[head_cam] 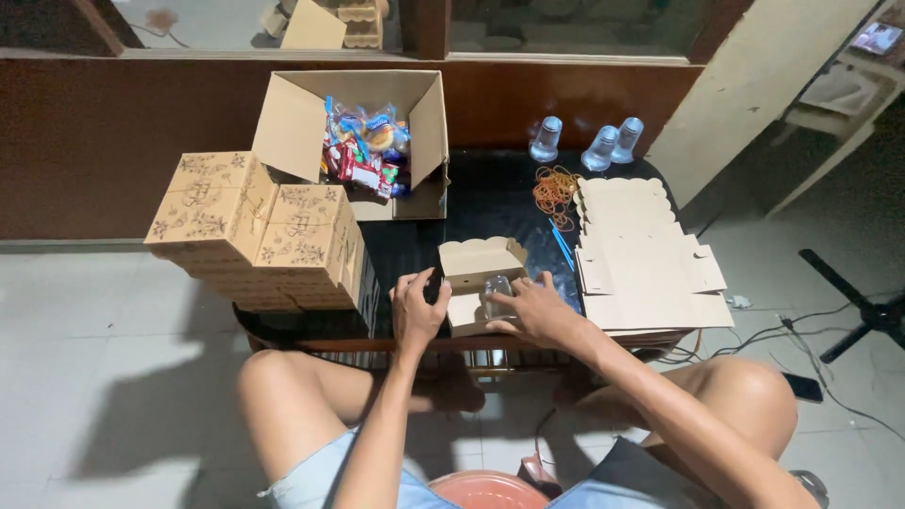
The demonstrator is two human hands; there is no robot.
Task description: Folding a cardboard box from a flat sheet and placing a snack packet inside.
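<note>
The small open box (476,273) sits on the dark table (490,203), close to the near edge, right between the 2 hands. Its lid stands up at the back. The right hand (537,311) rests at the box's right side and its fingers (509,300) curl around a small clear cup (497,292), which is in the box or just over it. The left hand (418,306) lies flat on the table just beside the box's left side, with its fingers (415,285) a little spread and bent. I cannot tell if that hand touches the box.

The table is low and dark, and the person sits in front of it with bare knees on both sides. A big open carton (306,123) stands at the back left, full of wrapped snacks (363,146). To the left, a stack of closed brown boxes (259,231) with drawn patterns is piled up. On the right lies a pile of flat, unfolded boxes (641,259). Behind that pile stand 3 clear cups (589,143), turned upside down. Near them is a little heap of orange rubber bands (556,188). A thin blue stick (562,247) lies just beside the flat boxes.
</note>
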